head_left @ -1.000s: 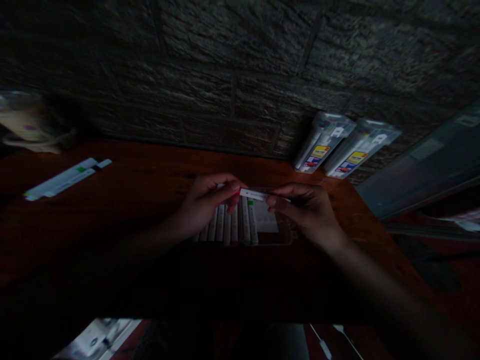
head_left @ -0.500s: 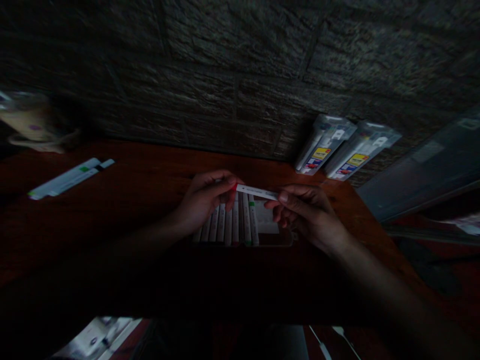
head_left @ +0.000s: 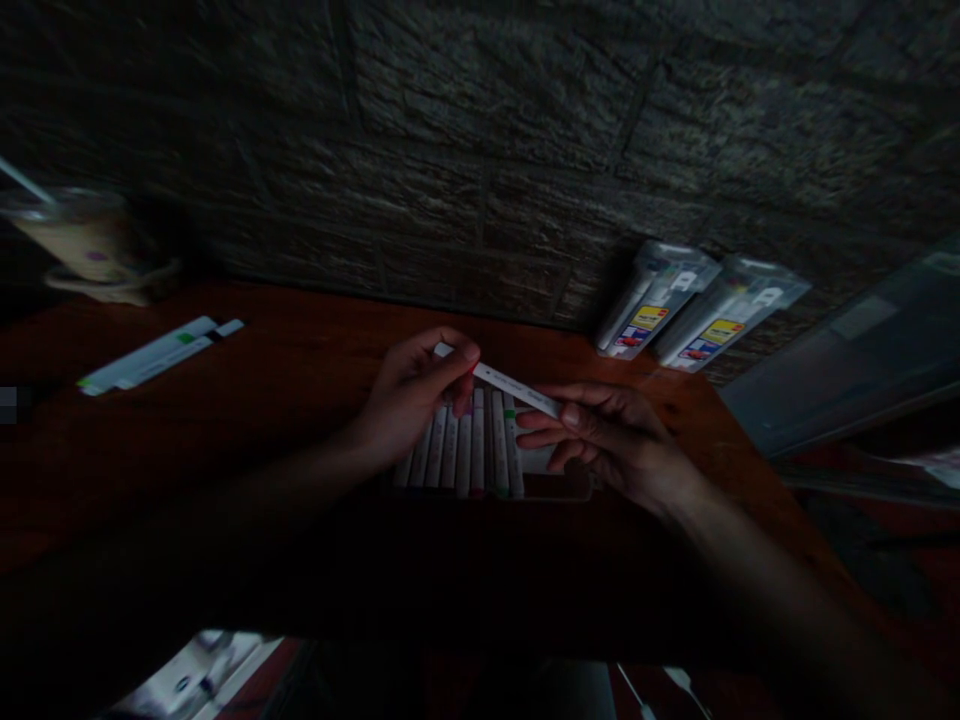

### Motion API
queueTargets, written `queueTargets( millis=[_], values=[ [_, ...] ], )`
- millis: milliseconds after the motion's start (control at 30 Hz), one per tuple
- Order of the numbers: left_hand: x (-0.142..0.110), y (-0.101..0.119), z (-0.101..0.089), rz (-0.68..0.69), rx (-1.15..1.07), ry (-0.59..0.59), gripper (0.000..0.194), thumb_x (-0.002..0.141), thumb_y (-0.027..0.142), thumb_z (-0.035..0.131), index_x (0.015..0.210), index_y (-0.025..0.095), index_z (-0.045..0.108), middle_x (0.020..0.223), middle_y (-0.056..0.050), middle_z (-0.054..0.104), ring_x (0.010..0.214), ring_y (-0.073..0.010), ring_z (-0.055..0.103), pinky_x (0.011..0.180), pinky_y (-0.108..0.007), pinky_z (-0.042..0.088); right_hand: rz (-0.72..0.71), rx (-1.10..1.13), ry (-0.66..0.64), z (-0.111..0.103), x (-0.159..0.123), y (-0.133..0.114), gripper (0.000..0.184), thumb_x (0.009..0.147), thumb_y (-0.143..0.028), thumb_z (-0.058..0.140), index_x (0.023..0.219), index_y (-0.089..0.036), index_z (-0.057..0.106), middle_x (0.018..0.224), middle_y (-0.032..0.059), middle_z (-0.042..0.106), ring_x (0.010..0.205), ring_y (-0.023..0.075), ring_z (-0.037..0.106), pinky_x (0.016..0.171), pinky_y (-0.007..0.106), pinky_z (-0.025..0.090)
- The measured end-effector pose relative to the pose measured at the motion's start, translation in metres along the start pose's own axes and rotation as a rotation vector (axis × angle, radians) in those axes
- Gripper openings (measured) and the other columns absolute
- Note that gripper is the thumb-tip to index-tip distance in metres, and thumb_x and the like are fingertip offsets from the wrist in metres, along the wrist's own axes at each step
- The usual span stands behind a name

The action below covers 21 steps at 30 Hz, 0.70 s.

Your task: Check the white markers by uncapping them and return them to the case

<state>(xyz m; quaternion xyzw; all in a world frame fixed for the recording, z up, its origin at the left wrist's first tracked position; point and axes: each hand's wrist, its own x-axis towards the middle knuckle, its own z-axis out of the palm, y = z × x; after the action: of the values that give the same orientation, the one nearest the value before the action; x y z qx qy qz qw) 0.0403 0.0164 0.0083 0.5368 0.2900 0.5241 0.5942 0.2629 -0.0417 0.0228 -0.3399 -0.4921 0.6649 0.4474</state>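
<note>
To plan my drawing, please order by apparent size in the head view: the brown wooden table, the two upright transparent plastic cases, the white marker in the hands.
1. Wooden table
2. Left case, right case: nearly alike, so unranked
3. White marker

Looking at a dark wall [head_left: 480,130] of rough blocks rising behind the wooden counter [head_left: 315,335]. Seeing at far left a lidded cup [head_left: 79,240] with a pale straw [head_left: 27,182], sitting in a light-coloured holder [head_left: 124,290]. Noting two clear cases [head_left: 654,300] with yellow-and-blue labels, standing side by side near the wall. Noticing a grey panel [head_left: 840,355] slanting past the counter's right end, and white cables [head_left: 634,693] trailing lower down.
</note>
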Motion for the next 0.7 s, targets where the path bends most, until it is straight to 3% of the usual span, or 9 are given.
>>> queueTargets(
  millis=[233,467,600,700],
  values=[
    [0.001,-0.003,-0.001,0.083,0.061,0.051,0.013,0.084,0.027,0.076,0.085,0.018,0.066,0.06,0.004,0.058,0.051,-0.0084,0.052,0.05,-0.022,0.042,-0.01,-0.113,-0.017,-0.001,0.001,0.006,0.026,0.09,-0.026,0.075,0.117,-0.023,0.076,0.107,0.009,0.081,0.081,0.0194,0.08,0.065,0.027,0.065],
    [-0.006,0.0,0.005,0.19,0.252,0.018,0.017,0.089,0.03,0.073,0.079,0.016,0.07,0.057,0.003,0.061,0.051,-0.0079,0.055,0.049,-0.019,0.043,-0.096,-0.459,0.029,-0.006,0.004,0.017,0.016,0.087,-0.027,0.077,0.101,-0.02,0.08,0.088,0.0028,0.08,0.063,0.0113,0.071,0.059,0.023,0.06],
    [-0.019,0.003,0.01,0.288,0.406,-0.048,0.011,0.086,0.025,0.075,0.092,0.016,0.075,0.076,-0.001,0.075,0.057,-0.0094,0.064,0.051,-0.018,0.048,-0.272,-0.75,0.067,-0.007,0.003,0.024,0.01,0.088,-0.029,0.078,0.092,-0.02,0.08,0.078,0.0004,0.075,0.063,0.011,0.065,0.057,0.022,0.053],
    [-0.029,0.002,0.01,0.398,0.545,-0.15,0.017,0.09,0.028,0.073,0.104,0.019,0.076,0.094,-0.005,0.078,0.079,-0.0139,0.073,0.068,-0.021,0.056,-0.364,-0.883,0.024,-0.008,0.002,0.025,0.01,0.09,-0.027,0.075,0.097,-0.021,0.079,0.081,0.0004,0.075,0.064,0.0116,0.065,0.056,0.024,0.051]
  ],
)
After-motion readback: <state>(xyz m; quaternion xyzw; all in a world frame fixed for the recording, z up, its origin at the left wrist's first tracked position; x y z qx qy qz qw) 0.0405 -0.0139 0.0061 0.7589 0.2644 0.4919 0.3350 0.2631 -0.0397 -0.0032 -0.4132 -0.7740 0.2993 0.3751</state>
